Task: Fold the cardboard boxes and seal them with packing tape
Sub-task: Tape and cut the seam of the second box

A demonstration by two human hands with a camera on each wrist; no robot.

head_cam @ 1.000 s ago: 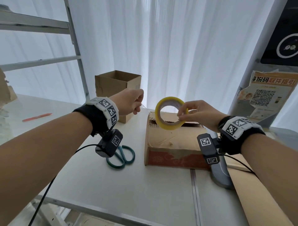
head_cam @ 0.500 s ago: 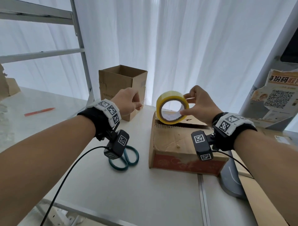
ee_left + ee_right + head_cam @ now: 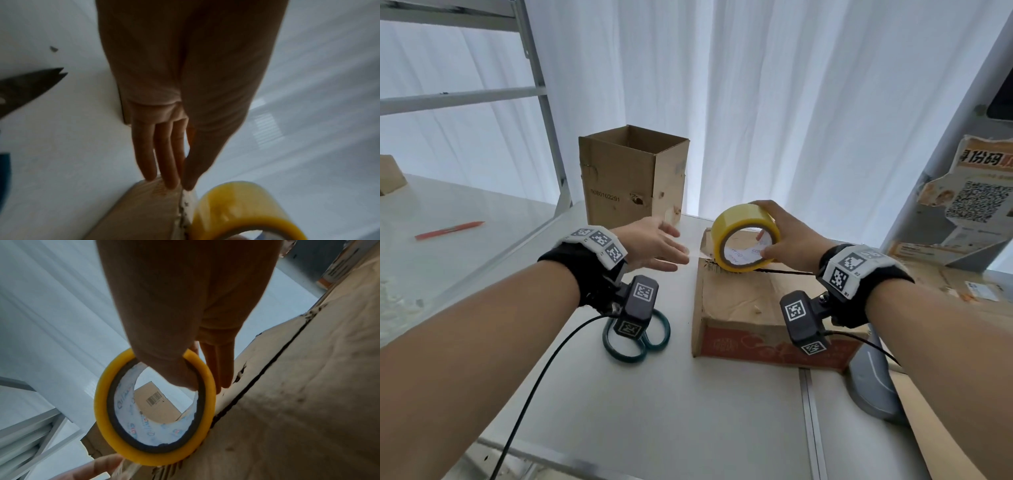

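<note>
Gripping round yellow tape roll (image 3: pixel 744 238), corrugated cardboard box (image 3: pixel 750 301)

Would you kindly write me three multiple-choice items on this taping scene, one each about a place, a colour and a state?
1. Where do the scissors lie?
A. On the table, left of the flat box
B. Inside the tall box
C. On top of the flat box

2. What colour is the tape roll?
A. Red
B. Yellow
C. Black

3. How is the tall box at the back?
A. Taped shut
B. Crushed flat
C. Open at the top

Key: 1 A, the handles rest on the table beside the flat box; 2 B, the right hand holds a yellow ring; 3 C, its inside walls show.
</note>
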